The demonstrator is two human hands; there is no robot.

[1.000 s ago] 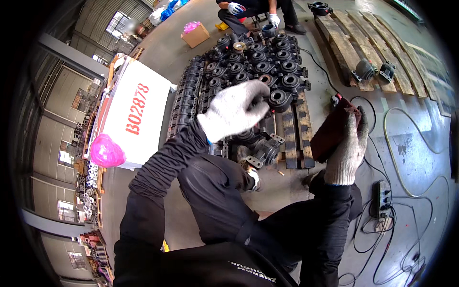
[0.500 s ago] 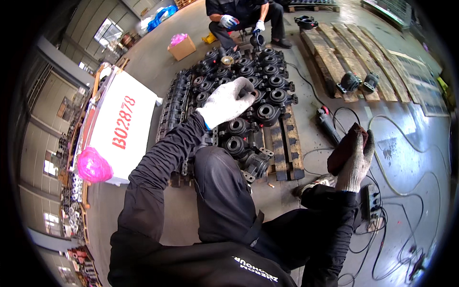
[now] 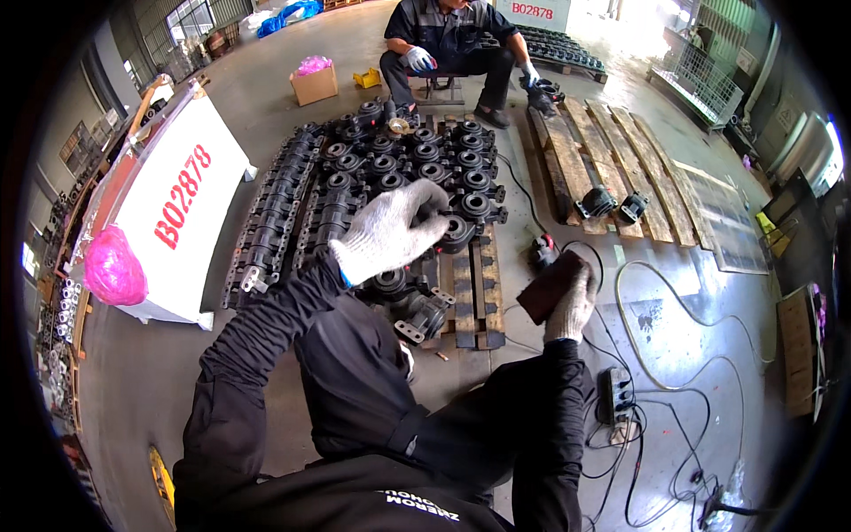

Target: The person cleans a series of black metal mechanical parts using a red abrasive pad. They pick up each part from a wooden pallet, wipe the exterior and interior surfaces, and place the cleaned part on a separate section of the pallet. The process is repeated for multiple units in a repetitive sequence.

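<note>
My left hand [image 3: 390, 232], in a white knit glove, hovers over rows of black ring-shaped metal castings [image 3: 431, 174] on a wooden pallet. Its fingers curve toward the thumb with a gap between, and no object shows there. To the right, my gloved right hand [image 3: 574, 309] grips a flat maroon abrasive pad [image 3: 544, 291], raised above the floor. A larger black casting [image 3: 420, 316] lies at the pallet's near edge, close to my knee. Beyond the pad, a power tool [image 3: 542, 252] with a red part rests on the floor, partly hidden.
Across the pallet sits another person [image 3: 452, 40] in gloves, one hand at a black casting [image 3: 541, 99]. A second wooden pallet [image 3: 612, 168] bears two castings. Cables and a power strip [image 3: 613, 395] lie at right. A white box [image 3: 191, 199] stands at left.
My view has tilted up and shifted right, so the pallets sit further left. The seated person's hand has moved out to the right with a casting. My right hand still grips the pad.
</note>
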